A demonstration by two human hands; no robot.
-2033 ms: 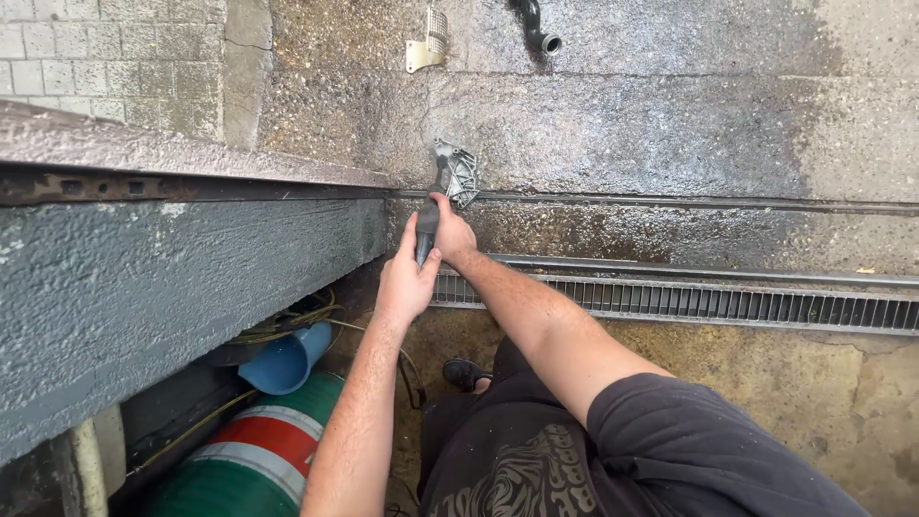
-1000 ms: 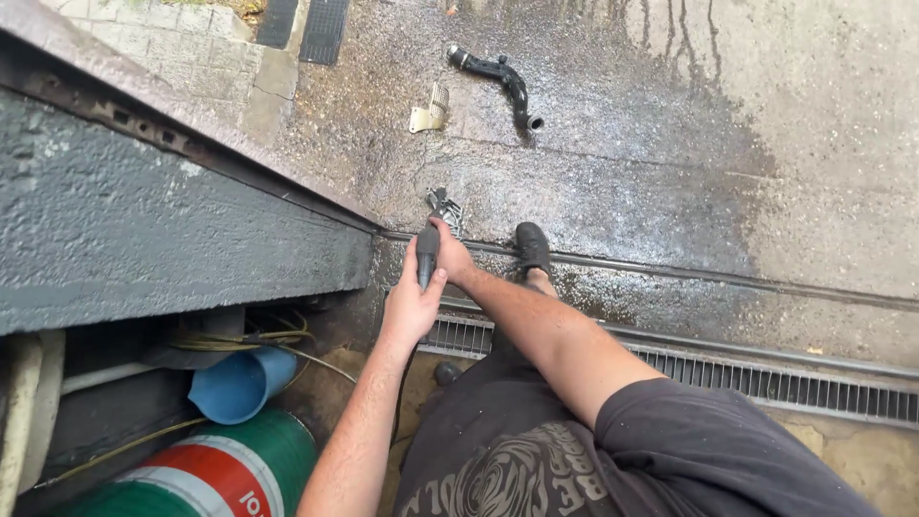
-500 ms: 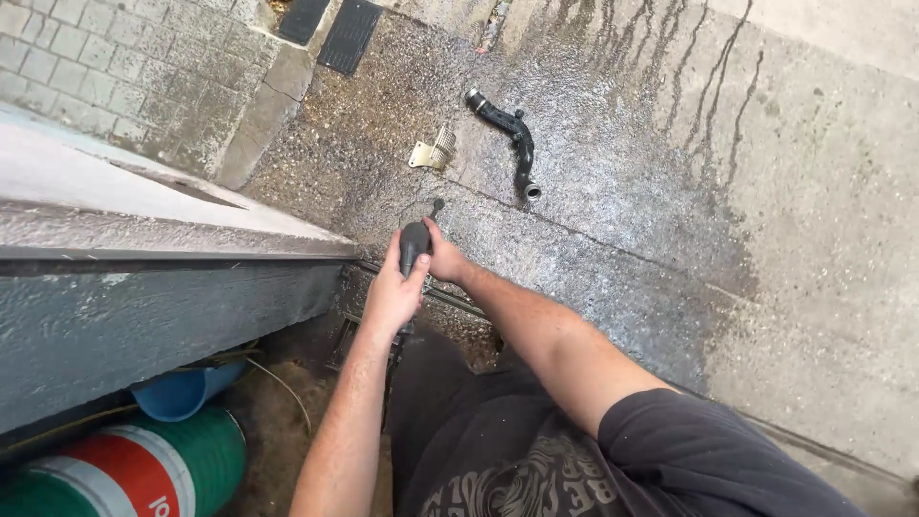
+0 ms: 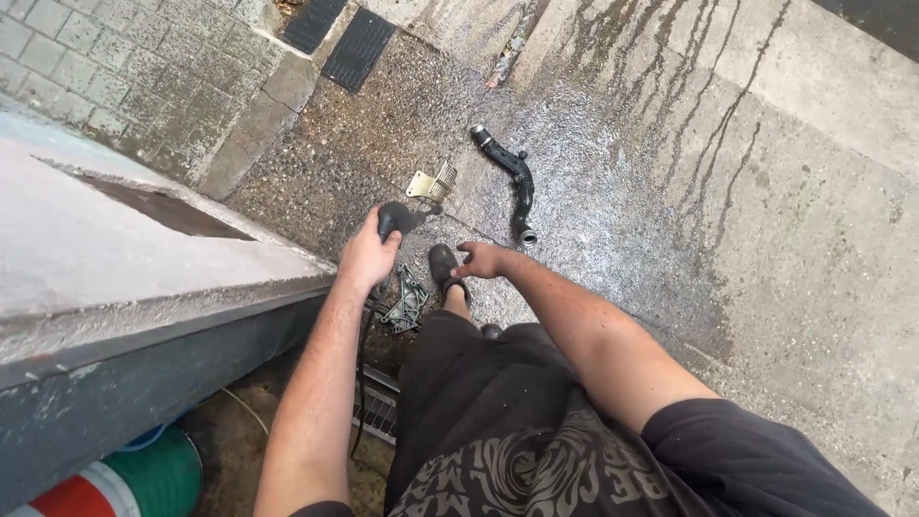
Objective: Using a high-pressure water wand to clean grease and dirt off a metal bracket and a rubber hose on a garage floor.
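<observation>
Handle [image 4: 394,219] inside left grip [image 4: 369,257]

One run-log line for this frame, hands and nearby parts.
left hand: grips dark handle | right hand: empty, open | wet concrete: black hose, metal bracket

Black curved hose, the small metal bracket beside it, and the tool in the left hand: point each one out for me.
black curved hose [image 4: 518,188]: head view, middle of its bend.
metal bracket [image 4: 433,183]: head view, its flat pale plate.
dark tool [image 4: 393,219]: head view, rounded top above the left hand [image 4: 367,258].
</observation>
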